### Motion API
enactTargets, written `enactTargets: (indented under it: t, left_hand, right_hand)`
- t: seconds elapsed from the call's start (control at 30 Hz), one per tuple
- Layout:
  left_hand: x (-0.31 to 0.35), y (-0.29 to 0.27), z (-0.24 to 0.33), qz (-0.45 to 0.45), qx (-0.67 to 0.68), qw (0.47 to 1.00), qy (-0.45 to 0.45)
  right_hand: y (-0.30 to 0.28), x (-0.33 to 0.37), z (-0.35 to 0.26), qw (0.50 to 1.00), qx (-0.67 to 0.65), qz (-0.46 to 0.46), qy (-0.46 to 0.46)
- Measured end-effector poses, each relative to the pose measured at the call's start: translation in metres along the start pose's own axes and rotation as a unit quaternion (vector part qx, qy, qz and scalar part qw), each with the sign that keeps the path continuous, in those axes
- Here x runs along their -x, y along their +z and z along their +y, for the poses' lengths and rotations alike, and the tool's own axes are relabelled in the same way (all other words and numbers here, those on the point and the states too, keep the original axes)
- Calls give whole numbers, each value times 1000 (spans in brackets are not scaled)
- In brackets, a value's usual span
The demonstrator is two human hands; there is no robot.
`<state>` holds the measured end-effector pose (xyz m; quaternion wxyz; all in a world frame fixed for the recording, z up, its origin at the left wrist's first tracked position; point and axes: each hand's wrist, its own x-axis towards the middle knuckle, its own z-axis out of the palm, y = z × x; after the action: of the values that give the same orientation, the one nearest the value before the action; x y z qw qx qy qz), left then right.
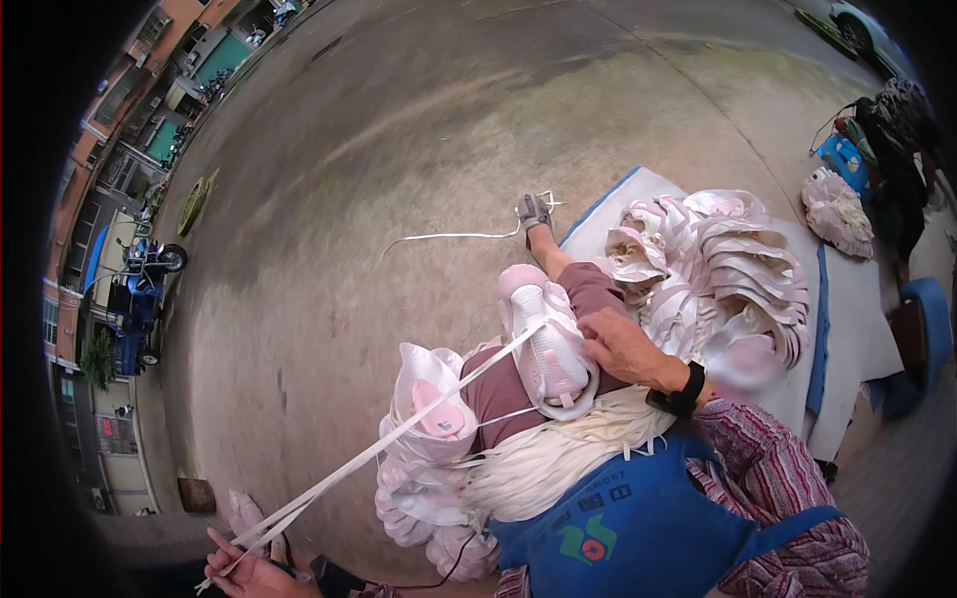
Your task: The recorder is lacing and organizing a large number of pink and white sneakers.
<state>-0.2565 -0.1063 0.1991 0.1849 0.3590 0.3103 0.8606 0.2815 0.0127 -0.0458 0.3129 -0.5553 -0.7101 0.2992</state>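
On my lap lies a white and pink shoe upper (548,349), its toe pointing away from me. From its lacing area a white shoelace (399,435) runs in taut strands down to the lower left. My left hand (254,573) grips the far end of that lace, arm stretched out to the side. Curled against the right edge of the upper are the fingers of my right hand (628,349); its thumb is hidden. A thick bundle of loose cream laces (568,458) lies across my lap, over a blue apron (628,523).
Nested shoe uppers (429,498) hang by my left leg. More uppers (738,269) are heaped on a pale blue-edged board (648,184) to my right. A loose lace (449,235) trails on the concrete near my foot (535,211). A blue chair (927,329) stands far right.
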Motion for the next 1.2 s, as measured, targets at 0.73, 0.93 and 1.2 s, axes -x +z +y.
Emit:
enactTargets:
  t: [0.73, 0.93, 1.2]
  left_hand:
    - [274, 201, -207, -504, -304, 774, -232]
    - [270, 197, -205, -414, -175, 758, -473]
    - [160, 113, -170, -132, -209, 941, -233]
  right_hand:
    - [-33, 10, -82, 971, -214, 48, -94]
    - [-27, 12, -84, 914, -405, 8, 3]
    - [-214, 19, -2, 642, -760, 79, -63]
